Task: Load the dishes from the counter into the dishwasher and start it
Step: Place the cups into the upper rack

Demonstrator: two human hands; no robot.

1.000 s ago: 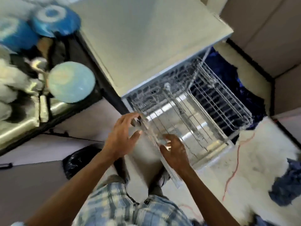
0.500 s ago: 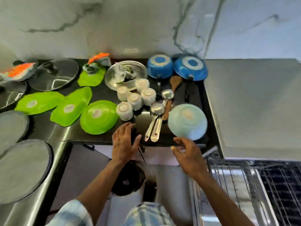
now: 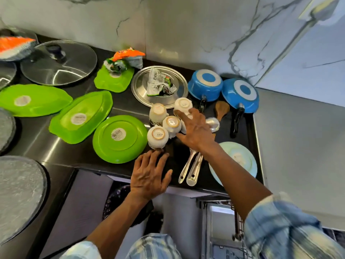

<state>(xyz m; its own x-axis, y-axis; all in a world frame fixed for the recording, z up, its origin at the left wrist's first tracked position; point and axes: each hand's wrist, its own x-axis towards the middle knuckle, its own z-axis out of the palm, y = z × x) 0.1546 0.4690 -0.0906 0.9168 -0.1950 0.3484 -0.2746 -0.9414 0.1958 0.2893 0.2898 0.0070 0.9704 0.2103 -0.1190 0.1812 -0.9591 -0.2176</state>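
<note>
Several upturned white cups [image 3: 157,136] stand clustered mid-counter. My right hand [image 3: 196,131] reaches over them with fingers spread, its index tip touching the rear cup [image 3: 183,105], and it hides part of the cluster. My left hand [image 3: 149,174] lies flat and open on the black counter [image 3: 93,156] near its front edge, just below the cups. A round green plate [image 3: 119,139] lies left of the cups. Two steel ladles [image 3: 190,169] and a pale blue plate [image 3: 240,161] lie under my right forearm. The dishwasher's wire rack [image 3: 220,221] shows at the bottom right.
Two blue pans [image 3: 205,85] [image 3: 240,96] and a wooden spoon [image 3: 222,109] sit at the back right. A steel lid [image 3: 141,90] holds wrappers. Green trays [image 3: 82,114], a glass lid [image 3: 59,64] and grey discs [image 3: 16,193] fill the left. The grey dishwasher top [image 3: 298,146] lies right.
My view swung up from the dishwasher rack to the counter. Both hands left the rack; the right hand has reached forward onto the cups and the left has settled on the counter edge.
</note>
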